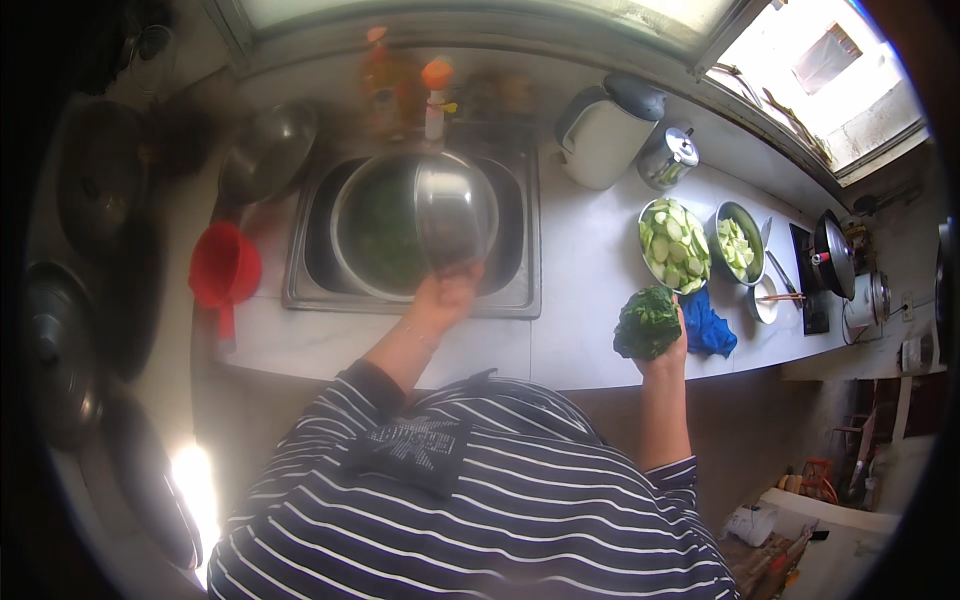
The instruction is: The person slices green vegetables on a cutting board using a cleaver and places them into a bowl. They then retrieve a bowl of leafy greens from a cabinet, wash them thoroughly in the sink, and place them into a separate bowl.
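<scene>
My left hand (446,300) grips the lower edge of a shiny metal bowl (454,202), which is tilted on its side above a large metal basin (339,244). The basin sits in the sink (412,306), and its contents look green but blurred. In my right hand (664,361) is a squeezed ball of dark green leafy vegetable (646,322), held above the front of the counter. Just beyond it, a dish of pale green vegetable slices (675,244) stands next to a metal bowl (756,259) of cut pieces. A crumpled blue cloth or bag (706,326) lies beside my right hand.
A red dipper (225,266) and a metal bowl (270,154) are left of the sink. An orange-topped faucet (436,97) rises behind it. Farther right are a white jug (611,135), a metal pot (669,159), a white bowl with chopsticks (763,300) and a dark pan (834,255).
</scene>
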`<action>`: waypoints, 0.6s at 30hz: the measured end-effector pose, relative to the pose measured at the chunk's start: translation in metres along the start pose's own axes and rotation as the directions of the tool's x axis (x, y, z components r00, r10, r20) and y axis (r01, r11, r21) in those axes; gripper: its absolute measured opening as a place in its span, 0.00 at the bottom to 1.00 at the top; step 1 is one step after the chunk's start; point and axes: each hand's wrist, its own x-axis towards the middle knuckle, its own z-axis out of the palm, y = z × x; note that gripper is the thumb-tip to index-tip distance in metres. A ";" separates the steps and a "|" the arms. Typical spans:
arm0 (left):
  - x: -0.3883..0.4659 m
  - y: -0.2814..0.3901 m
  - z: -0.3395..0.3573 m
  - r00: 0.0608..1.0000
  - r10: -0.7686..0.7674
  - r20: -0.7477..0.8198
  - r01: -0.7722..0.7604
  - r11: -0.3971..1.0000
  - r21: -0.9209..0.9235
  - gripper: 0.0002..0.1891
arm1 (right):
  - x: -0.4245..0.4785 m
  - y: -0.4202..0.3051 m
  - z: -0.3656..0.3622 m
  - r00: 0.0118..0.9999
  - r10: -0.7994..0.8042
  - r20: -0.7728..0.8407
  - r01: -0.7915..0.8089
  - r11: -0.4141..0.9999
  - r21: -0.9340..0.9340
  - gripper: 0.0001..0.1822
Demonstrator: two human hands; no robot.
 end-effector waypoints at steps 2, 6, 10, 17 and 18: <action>0.004 0.002 -0.003 0.998 -0.038 0.059 0.040 0.998 -0.040 0.18 | 0.000 0.010 0.019 0.999 0.037 -0.009 -0.037 0.999 -0.002 0.21; 0.006 -0.009 0.017 0.981 -0.154 0.116 0.161 0.986 -0.048 0.16 | 0.004 0.028 0.032 0.994 0.105 0.024 -0.106 0.993 0.052 0.22; 0.019 -0.006 0.007 0.989 -0.074 -0.126 0.099 0.973 0.207 0.15 | 0.003 0.035 0.030 0.995 0.100 -0.018 -0.099 0.993 0.062 0.23; 0.054 -0.065 -0.018 0.900 0.417 -0.128 0.198 -0.131 0.971 0.14 | -0.006 0.026 0.039 0.990 -0.031 0.138 0.049 0.991 -0.123 0.24; 0.059 -0.076 -0.018 0.923 0.361 -0.132 0.197 -0.148 0.969 0.14 | -0.003 0.025 0.036 0.989 -0.056 0.134 0.087 0.969 -0.231 0.22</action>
